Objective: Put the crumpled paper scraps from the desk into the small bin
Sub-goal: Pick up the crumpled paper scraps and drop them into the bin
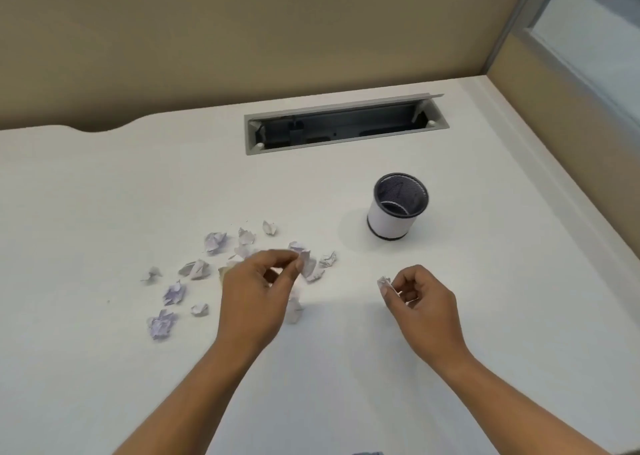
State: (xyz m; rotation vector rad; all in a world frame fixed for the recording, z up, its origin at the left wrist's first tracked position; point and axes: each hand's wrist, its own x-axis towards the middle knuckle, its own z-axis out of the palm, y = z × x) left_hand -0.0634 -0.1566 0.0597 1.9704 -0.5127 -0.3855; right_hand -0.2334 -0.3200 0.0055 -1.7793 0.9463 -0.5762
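Paper scraps (161,323): small crumpled wads, white with a lilac tint. I see them scattered loose on the desk (104,195), left of the small bin and well apart from it.
Small bin (388,224): white wall, dark rim and base ring, dark mesh inside. It stands on the desk right of centre, beyond the right hand.
Left hand (259,288): stretched forward over the scatter, back upward. Thumb and forefinger pinch the left wad (306,264) at the patch's right edge. I cannot tell whether that wad touches the desk.
Right hand (422,302): held low in front of the bin, fingers curled. Thumb and fingertips clamp the right wad (384,283).
Axis: the bin's long axis is upright, mouth facing up. The wads show me no clear long axis.
Background: an open cable tray (346,125) is recessed in the desk behind the bin.
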